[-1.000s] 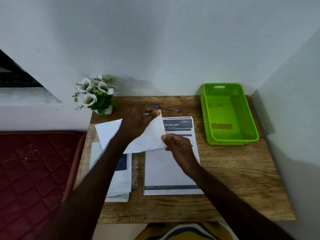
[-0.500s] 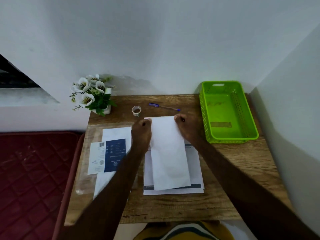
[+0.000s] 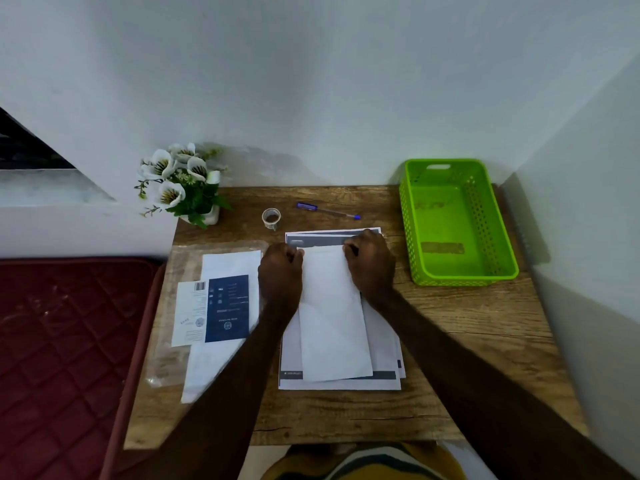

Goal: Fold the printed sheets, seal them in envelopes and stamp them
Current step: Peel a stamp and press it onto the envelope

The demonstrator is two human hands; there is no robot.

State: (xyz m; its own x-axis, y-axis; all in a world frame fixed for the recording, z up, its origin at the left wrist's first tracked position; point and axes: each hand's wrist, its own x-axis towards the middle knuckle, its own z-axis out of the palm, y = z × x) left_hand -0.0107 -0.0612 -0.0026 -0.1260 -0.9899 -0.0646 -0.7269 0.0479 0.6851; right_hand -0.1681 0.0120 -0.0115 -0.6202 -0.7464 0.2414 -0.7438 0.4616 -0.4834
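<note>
Now the left hand [image 3: 280, 271] and right hand [image 3: 370, 268], fingers curled, each pinch the white envelope's [image 3: 332, 323] top corners.

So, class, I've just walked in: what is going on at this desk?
A person is working on a white envelope that lies on the stack of printed sheets. The left hand and right hand both grip its far end, fingers curled. A tape roll, a pen and a green basket sit behind.
</note>
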